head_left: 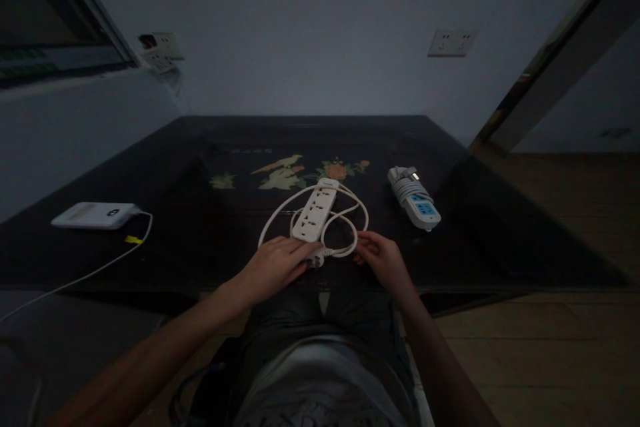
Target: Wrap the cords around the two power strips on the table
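Observation:
A white power strip (316,213) lies on the dark table in front of me, tilted slightly to the right, with its sockets facing up. Its white cord (274,215) loops loosely around and beneath it. My left hand (280,263) is closed at the strip's near end, thumb and fingers around the plug (316,259); the fingertips are partly hidden. On the right side of the loops, my right hand (379,257) has its fingers curled, thumb and forefinger pinching at the cord's edge. The exact grip there is dim.
A second power strip (420,203) with blue sockets and its cord wrapped around it lies to the right. At left is a white power bank (95,215) with a cable (107,265) running off the near-left edge. Wall sockets (452,43) are behind the glossy table (210,253).

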A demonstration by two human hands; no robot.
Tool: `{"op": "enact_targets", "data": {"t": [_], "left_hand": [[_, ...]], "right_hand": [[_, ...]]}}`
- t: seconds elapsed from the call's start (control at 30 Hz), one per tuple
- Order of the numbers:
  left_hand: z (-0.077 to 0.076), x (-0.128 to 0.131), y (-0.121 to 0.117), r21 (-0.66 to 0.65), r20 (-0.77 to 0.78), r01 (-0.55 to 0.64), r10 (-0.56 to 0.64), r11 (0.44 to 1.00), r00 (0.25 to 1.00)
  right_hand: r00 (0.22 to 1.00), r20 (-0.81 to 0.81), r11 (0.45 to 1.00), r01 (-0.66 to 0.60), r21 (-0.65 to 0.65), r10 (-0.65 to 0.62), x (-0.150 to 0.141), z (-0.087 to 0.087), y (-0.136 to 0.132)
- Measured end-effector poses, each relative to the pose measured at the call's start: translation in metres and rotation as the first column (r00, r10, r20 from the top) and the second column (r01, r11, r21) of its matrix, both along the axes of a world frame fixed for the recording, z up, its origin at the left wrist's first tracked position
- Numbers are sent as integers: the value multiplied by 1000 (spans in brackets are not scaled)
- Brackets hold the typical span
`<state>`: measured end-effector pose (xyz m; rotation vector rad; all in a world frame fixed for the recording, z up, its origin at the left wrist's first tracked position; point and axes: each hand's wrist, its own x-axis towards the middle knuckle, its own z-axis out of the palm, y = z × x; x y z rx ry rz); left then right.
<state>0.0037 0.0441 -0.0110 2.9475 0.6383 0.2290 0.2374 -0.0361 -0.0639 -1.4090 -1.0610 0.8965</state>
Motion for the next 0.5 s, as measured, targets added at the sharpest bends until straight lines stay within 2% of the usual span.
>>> {"op": "enact_targets", "data": {"t": [0.2,0.37,0.5], "left_hand": [[7,26,-4,-74,58,-61,65,995,996],[4,55,-3,-167,109,-110,130,980,986],[-4,65,-4,-185,83,-157,174,970,981]], "right_hand": [[965,244,991,63,118,-90,0,0,-1],[952,292,985,48,166,-96,-3,0,-1],[941,333,983,-3,182,-59,-1,-2,-1]]}}
